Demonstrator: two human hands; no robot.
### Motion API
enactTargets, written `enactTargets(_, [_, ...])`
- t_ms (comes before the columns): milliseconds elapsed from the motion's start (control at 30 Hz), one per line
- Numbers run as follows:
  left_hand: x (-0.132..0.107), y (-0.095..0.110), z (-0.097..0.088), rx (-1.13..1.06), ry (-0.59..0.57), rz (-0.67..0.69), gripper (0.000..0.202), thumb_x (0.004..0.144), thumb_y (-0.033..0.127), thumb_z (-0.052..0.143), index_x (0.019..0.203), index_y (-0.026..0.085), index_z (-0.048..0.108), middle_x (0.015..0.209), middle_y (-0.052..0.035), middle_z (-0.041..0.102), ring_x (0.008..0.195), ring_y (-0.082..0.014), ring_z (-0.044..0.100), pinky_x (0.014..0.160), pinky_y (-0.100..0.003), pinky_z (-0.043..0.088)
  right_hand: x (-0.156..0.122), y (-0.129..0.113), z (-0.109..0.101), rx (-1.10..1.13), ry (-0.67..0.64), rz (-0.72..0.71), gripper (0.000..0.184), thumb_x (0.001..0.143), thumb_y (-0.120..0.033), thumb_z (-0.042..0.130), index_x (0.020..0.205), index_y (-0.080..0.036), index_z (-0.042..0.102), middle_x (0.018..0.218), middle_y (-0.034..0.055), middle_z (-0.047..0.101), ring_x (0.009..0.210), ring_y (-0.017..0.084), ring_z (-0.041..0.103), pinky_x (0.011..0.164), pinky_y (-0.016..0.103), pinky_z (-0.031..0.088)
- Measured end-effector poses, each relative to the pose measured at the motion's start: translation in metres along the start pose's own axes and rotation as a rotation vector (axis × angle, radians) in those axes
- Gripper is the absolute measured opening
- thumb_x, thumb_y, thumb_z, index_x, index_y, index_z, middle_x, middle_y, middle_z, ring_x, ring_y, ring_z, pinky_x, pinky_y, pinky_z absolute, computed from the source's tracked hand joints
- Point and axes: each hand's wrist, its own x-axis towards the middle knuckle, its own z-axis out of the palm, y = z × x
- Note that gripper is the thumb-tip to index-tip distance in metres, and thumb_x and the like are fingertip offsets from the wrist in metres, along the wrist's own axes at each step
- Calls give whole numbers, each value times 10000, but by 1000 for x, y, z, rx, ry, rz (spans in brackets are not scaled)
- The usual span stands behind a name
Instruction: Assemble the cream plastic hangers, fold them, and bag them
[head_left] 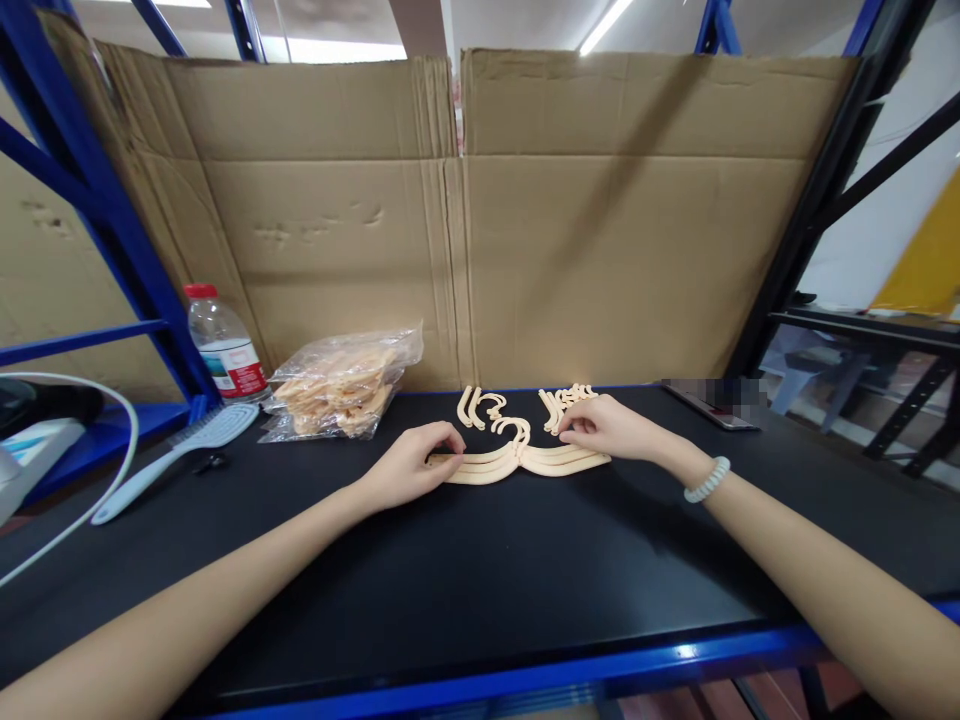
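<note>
Several beige, hanger-shaped pieces (pixel 484 468) lie nested on the black table, their curved arms spreading left and right from a middle with small hooks (pixel 517 430). My left hand (pixel 412 462) is at the left ends of these arms, thumb and curled fingers around them. Over the upper edge of the right arms is my right hand (pixel 611 428), fingertips drawn together and pointing down; anything between them is hidden. Just behind it sits a small cluster of beige pieces (pixel 577 394), partly covered by the hand. Further left are loose curved strips (pixel 470 408) and small hooks (pixel 493 403).
A clear plastic bag (pixel 337 385) of beige pieces stands at the back left, beside a red-capped bottle (pixel 229 345). A light blue hairbrush (pixel 180 455) and a white cable (pixel 124 470) lie left. Cardboard (pixel 600 220) walls the back; a flat dark device (pixel 712 405) lies back right.
</note>
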Motion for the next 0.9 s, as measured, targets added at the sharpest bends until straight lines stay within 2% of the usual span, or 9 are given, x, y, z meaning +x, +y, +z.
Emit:
enactTargets(167, [12, -11, -6, -18, 24, -105, 127, 822, 264, 504, 876, 187, 589, 897, -36, 684, 842, -180, 647, 760, -311, 521, 14, 2, 3, 136, 77, 41, 199, 818, -272, 567, 827, -142, 717, 676, 41, 674, 603, 130, 568, 596, 244, 410])
enactTargets(300, [34, -32, -7, 34, -4, -133, 168, 794, 238, 504, 902, 178, 619, 880, -42, 692, 791, -185, 656, 703, -300, 530, 44, 5, 7, 183, 42, 47, 191, 808, -256, 588, 887, -141, 718, 778, 64, 718, 682, 143, 625, 654, 249, 453])
enactTargets(367, [46, -43, -8, 74, -13, -124, 206, 764, 210, 519, 935, 171, 627, 907, -56, 688, 782, -193, 647, 736, -329, 526, 63, 4, 10, 158, 4, 49, 192, 800, -223, 597, 909, -130, 725, 804, 72, 721, 694, 140, 623, 659, 244, 451])
enactTargets(467, [60, -54, -9, 110, -39, -63, 268, 717, 162, 540, 969, 180, 630, 1001, -68, 667, 892, -207, 622, 849, -361, 495, 87, -1, 16, 129, -29, 51, 207, 782, -197, 620, 934, -116, 734, 781, 70, 713, 685, 138, 605, 658, 245, 434])
enactTargets(600, [69, -61, -8, 114, -107, 17, 246, 722, 169, 565, 956, 184, 640, 1011, -72, 636, 965, -221, 590, 912, -382, 458, 110, -11, 27, 114, -65, 59, 230, 751, -216, 671, 953, -133, 743, 804, 62, 711, 707, 145, 601, 661, 244, 420])
enactTargets(700, [69, -66, -4, 107, -139, 44, 171, 762, 218, 576, 915, 182, 644, 962, -71, 609, 966, -226, 579, 917, -387, 451, 120, -15, 37, 136, -79, 72, 190, 701, -158, 699, 881, -147, 758, 806, 52, 715, 731, 150, 614, 678, 235, 423])
enactTargets(833, [69, -71, 1, 95, -142, 45, 116, 790, 272, 588, 860, 187, 624, 899, -49, 567, 923, -217, 569, 889, -371, 463, 127, -16, 48, 222, -68, 102, 133, 644, -41, 688, 703, -146, 744, 702, 28, 701, 705, 144, 620, 686, 228, 439])
enactTargets(900, [70, -71, 3, 94, -130, 39, 98, 787, 274, 593, 834, 191, 612, 868, -34, 540, 895, -208, 564, 869, -359, 470, 128, -15, 48, 295, -34, 133, 105, 650, -43, 695, 680, -138, 728, 669, 27, 690, 647, 136, 615, 667, 239, 463])
